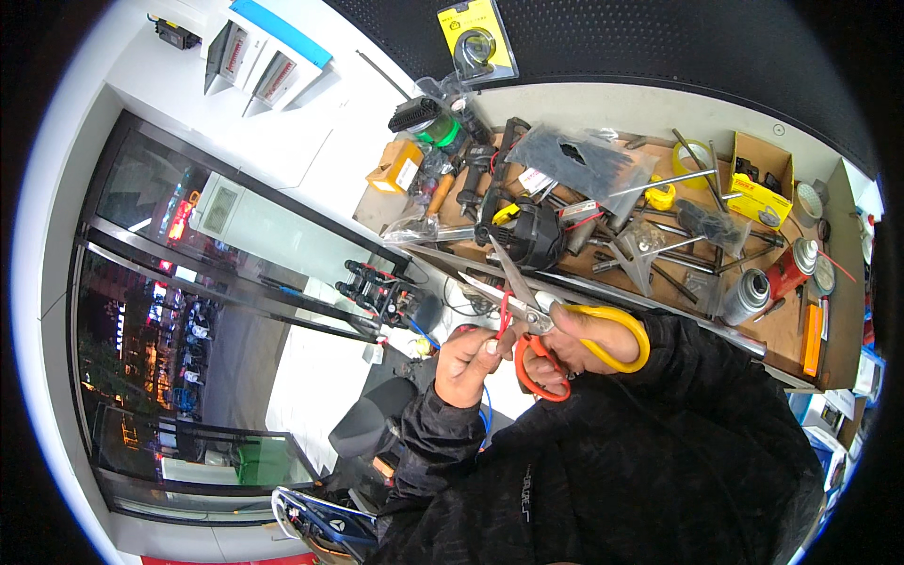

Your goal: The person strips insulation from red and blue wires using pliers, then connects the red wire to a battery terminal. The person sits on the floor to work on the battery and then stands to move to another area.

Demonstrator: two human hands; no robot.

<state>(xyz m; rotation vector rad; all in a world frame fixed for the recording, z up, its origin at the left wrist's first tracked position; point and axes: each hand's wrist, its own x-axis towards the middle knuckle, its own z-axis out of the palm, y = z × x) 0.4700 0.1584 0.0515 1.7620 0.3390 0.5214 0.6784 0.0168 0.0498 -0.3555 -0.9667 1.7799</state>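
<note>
Centrally, with clock positions taken about their pivot, a pair of scissors (539, 323) stands parted, its blade tips toward 10 and 11 o'clock. The right hand (597, 336), at 3 to 4 o'clock, grips the handles, of which the yellow loop lies at 3 o'clock and the orange one at 6. The left hand (462, 365), at 8 o'clock, is closed in a pinch on a thin red strip (504, 318), which rises from the fingertips to the lower blade; whether it passes between the cutting edges cannot be told. The principal hazard is judged to be a nicked fingertip, since the pinch lies just beside the blades and the pivot, and any closing of the handles narrows that space. A slack or badly angled strip could fold between the blades instead of parting, or slip from the pinch because little of it is held. Toward 12 o'clock the tips point near a black round device (540, 236) at the edge of the cluttered worktop (789, 350), against which a forward lurch could knock them; a small piece falling there could be lost among the tools.
</note>
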